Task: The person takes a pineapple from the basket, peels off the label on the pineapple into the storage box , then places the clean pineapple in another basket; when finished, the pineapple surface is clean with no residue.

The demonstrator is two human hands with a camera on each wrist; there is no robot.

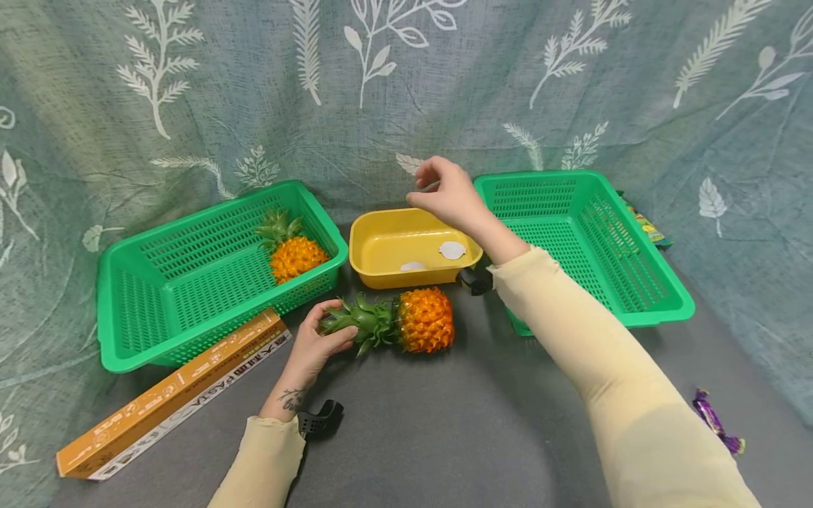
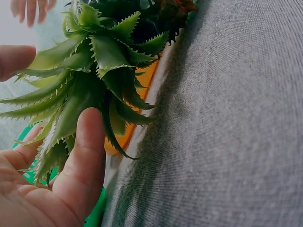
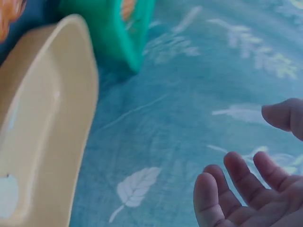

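Observation:
A pineapple (image 1: 425, 320) lies on its side on the dark table, its green crown pointing left. My left hand (image 1: 322, 334) holds the crown's leaves, thumb on the near side and fingers on the far side. Close up in the left wrist view, the thumb (image 2: 85, 146) presses against the spiky leaves (image 2: 90, 90). My right hand (image 1: 447, 190) is raised above the back of a yellow basin (image 1: 365, 271), its fingers loosely bent with nothing between them. White oval patches (image 1: 452, 250) show inside that basin.
A green basket (image 1: 117, 353) at left holds a second pineapple (image 1: 297, 257). Leaning along its front is an orange pasta box (image 1: 178, 395). Another green basket (image 1: 660, 317) stands right, with a packet (image 1: 649, 227) behind it. A purple-wrapped candy (image 1: 718, 422) lies far right. Patterned cloth (image 1: 406, 106) hangs behind.

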